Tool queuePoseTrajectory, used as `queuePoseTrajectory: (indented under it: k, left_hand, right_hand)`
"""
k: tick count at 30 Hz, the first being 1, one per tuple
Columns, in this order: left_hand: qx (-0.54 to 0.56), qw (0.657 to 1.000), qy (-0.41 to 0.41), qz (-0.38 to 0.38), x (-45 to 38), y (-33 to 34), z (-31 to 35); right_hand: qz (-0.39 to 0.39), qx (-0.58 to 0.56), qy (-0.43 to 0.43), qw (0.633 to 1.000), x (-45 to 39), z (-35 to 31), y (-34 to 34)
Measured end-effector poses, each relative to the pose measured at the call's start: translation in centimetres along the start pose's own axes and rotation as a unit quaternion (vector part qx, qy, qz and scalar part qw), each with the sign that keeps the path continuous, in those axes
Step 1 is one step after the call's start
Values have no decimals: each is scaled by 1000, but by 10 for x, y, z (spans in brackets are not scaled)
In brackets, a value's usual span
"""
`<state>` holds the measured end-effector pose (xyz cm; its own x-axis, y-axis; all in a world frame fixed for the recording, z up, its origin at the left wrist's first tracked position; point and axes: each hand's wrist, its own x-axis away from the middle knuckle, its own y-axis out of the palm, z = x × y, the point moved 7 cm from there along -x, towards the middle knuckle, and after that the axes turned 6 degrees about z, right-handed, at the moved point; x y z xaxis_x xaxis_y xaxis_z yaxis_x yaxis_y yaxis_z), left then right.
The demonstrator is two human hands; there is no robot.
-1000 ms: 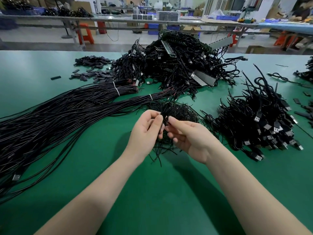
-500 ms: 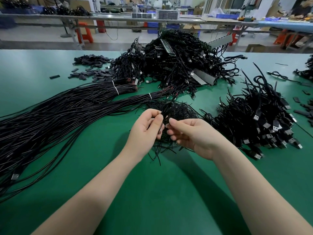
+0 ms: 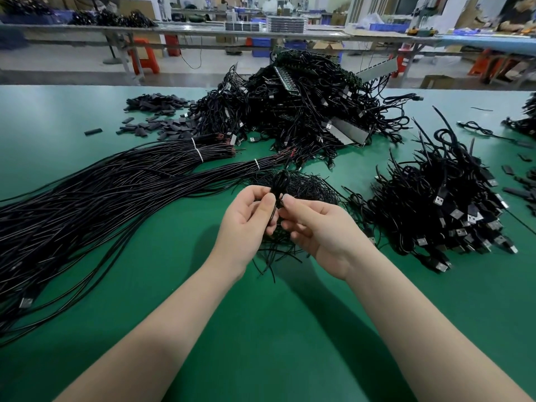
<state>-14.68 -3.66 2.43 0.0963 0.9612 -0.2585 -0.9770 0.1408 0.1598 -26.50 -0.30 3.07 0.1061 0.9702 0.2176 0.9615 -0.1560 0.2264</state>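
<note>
Both hands meet over the middle of the green table [image 3: 261, 329]. My left hand [image 3: 246, 221] grips a coiled black cable [image 3: 280, 182] whose loop sticks up above the fingers. My right hand [image 3: 319, 230] pinches the same cable at its waist with thumb and forefinger. Thin black wire ends hang below the hands. Under and behind the hands lies a small heap of thin black ties [image 3: 307, 188].
Long straight black cables [image 3: 101, 198], banded with white ties, fan out to the left. A big tangled cable pile [image 3: 304, 111] sits behind. Coiled USB cables [image 3: 441, 210] are heaped on the right. Short black sleeves [image 3: 156, 114] lie far left. Workbenches stand beyond the table.
The coiled cable's loop now stands up above my fingers, where it was hidden before. Both hands have stayed in the same place, fingers shifted slightly round the cable.
</note>
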Motion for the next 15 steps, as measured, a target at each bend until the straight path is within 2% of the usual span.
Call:
queuePoseTrajectory:
  k: [8,9,11,12,13,15]
  left_hand:
    - [-52,998,35,-22,2,2,2]
    - [-60,997,37,-22,3,2,3]
    - [-73,997,29,-14,3,3,6]
    - [-78,997,12,-4,2,3,7]
    - [-83,996,-21,6,2,3,7]
    - [-63,988,-144,2,3,3,-1]
  right_hand:
    - [27,-18,30,999,-2,5,-7]
    - [31,-13,7,999,-3,2,-8]
    - [64,81,-119,988,-4,-10,-12]
    - [93,180,-212,956,-2,-19,-12]
    - [123,284,-313,898,3,-28,-10]
    - [138,419,-510,738,21,-40,3]
